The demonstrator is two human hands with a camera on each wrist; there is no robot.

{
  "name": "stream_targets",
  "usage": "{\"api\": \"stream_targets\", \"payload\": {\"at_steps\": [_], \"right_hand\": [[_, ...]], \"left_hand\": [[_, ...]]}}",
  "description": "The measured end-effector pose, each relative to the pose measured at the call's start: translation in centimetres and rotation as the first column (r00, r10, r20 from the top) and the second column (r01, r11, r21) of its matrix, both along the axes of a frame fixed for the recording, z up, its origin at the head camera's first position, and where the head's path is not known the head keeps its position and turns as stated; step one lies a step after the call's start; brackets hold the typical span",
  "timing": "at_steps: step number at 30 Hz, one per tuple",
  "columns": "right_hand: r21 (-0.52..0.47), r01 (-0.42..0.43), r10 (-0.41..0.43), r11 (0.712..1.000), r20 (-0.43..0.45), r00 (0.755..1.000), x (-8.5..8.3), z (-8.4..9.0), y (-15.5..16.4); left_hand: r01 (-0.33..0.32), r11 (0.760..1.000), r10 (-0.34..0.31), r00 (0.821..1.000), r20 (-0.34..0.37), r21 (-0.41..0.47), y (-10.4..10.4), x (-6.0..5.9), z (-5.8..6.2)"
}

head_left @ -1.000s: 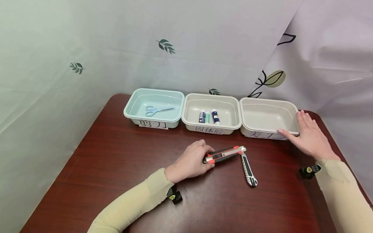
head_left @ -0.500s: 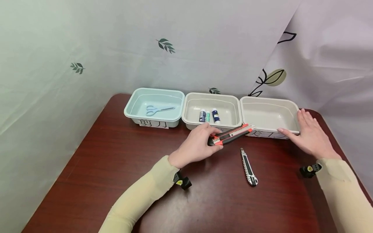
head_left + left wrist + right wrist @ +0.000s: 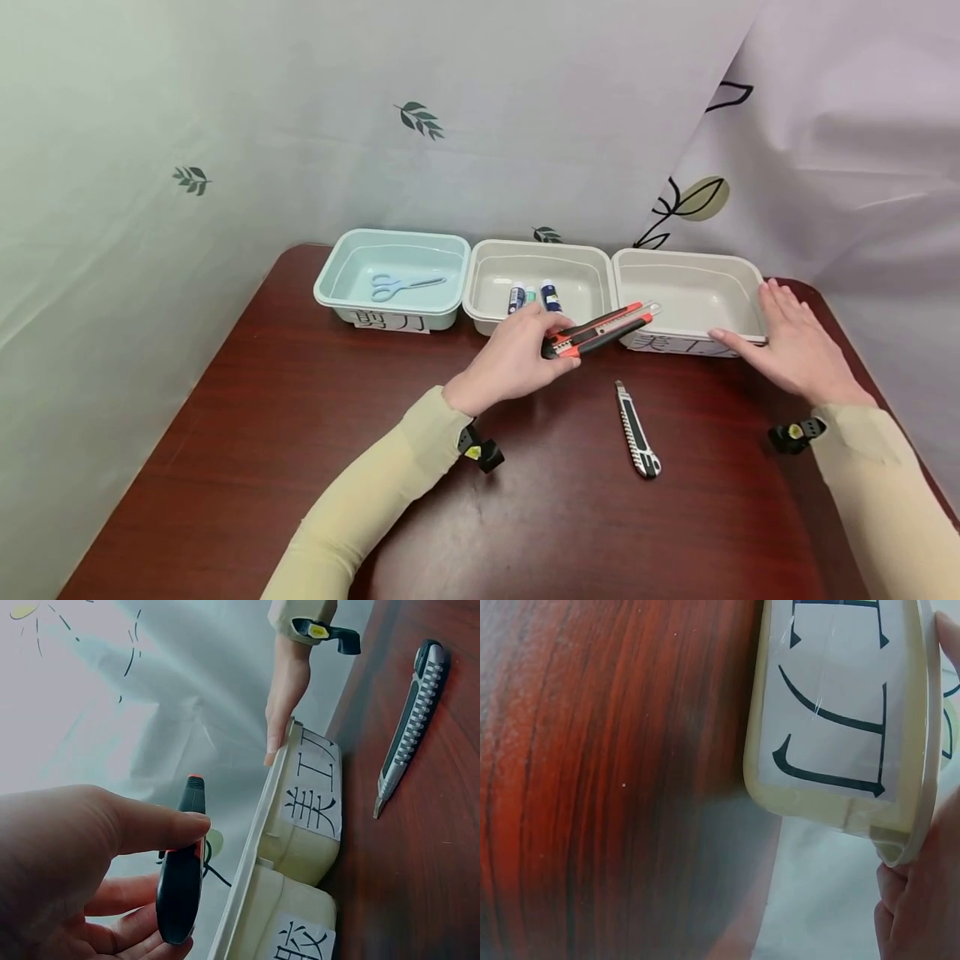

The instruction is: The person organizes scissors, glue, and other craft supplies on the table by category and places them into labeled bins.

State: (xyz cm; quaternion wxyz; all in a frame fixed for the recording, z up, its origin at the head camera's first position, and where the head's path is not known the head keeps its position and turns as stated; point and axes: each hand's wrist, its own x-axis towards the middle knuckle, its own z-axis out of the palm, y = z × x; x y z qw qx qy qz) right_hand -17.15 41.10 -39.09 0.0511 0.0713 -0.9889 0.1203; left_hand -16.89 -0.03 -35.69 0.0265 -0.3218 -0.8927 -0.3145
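My left hand [image 3: 513,358] pinches a red-and-black utility knife [image 3: 603,327] by one end, holding it raised in front of the bins. The knife's far end overlaps the front rim of the right-hand grey bin [image 3: 738,267] in the head view. In the left wrist view the thumb lies on the dark handle [image 3: 180,892], with fingers behind it. My right hand [image 3: 802,354] rests with straight fingers along that bin's right end, thumb at its front rim. A silver-and-black utility knife [image 3: 637,433] lies on the table.
A middle grey bin [image 3: 585,250] contains several glue sticks [image 3: 551,296], partly behind my left hand. To its left, a light-blue bin [image 3: 450,243] holds blue scissors [image 3: 397,287]. Paper labels face front. A patterned curtain [image 3: 487,150] hangs behind the reddish-brown table [image 3: 300,417].
My left hand has lifted the red-and-black knife away from the silver one and carried it forward and rightward to the right bin's front rim. The right hand has stayed in place.
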Motion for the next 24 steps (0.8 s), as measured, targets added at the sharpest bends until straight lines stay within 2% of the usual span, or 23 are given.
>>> {"api": "stream_targets", "payload": {"at_steps": [6, 16, 24], "right_hand": [[-0.008, 0.003, -0.003, 1.0, -0.001, 1.0, 0.2, 0.1, 0.1], [-0.005, 0.005, -0.005, 1.0, -0.004, 1.0, 0.4, 0.3, 0.1], [0.0, 0.006, -0.006, 1.0, 0.007, 1.0, 0.2, 0.2, -0.1]], "left_hand": [[0.017, 1.0, -0.017, 1.0, -0.013, -0.009, 1.4, -1.3, 0.8], [0.055, 0.998, -0.056, 0.998, -0.038, -0.027, 5.1, -5.2, 2.4], [0.042, 0.989, -0.047, 0.998, -0.032, -0.141, 8.1, -7.2, 2.4]]}}
